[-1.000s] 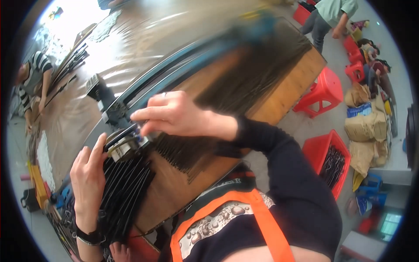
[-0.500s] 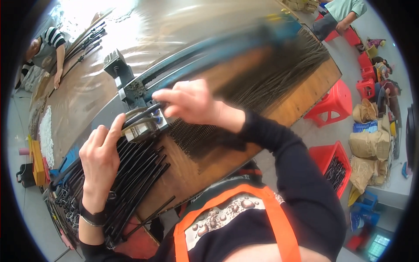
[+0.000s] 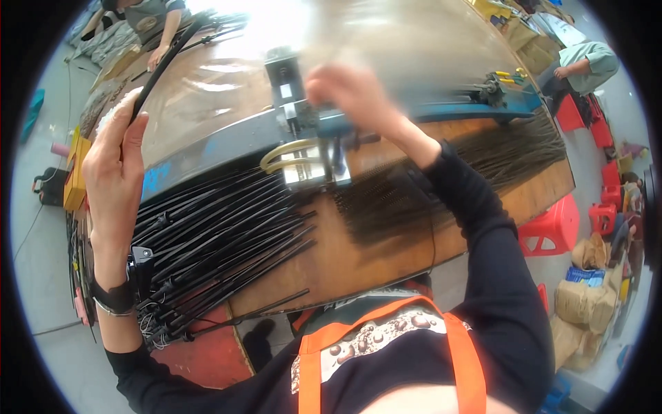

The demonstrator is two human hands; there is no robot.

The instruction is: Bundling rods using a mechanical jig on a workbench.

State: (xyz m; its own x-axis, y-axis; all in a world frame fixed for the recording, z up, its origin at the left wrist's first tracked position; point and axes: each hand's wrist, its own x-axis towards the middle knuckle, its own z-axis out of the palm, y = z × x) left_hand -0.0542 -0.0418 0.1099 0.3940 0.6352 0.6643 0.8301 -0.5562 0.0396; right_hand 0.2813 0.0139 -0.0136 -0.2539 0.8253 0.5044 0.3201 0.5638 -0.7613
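My left hand (image 3: pixel 116 162) is raised at the left of the bench, its fingers wrapped around a slim black rod (image 3: pixel 164 67) that slants up and away from me. Over the bench machine (image 3: pixel 307 165) hovers my right hand (image 3: pixel 350 93), blurred, so its fingers cannot be made out. That machine has a metal block, a pale yellow hose and an upright grey cylinder, and it sits on a long blue rail (image 3: pixel 427 110). Below and right of my left hand lies a pile of black rods (image 3: pixel 227 221). Thin dark coiled springs (image 3: pixel 455 183) lie bunched right of the machine.
At the far left, another person's hand (image 3: pixel 157 56) rests by more black rods. A person in a pale green top (image 3: pixel 586 67) is at the upper right. A red stool (image 3: pixel 555 224) stands beyond the bench's right edge, near brown paper sacks (image 3: pixel 583 303).
My left hand has moved left and away from the machine with the black rod. My right hand has come off the rod and moved up and right. The view has shifted.
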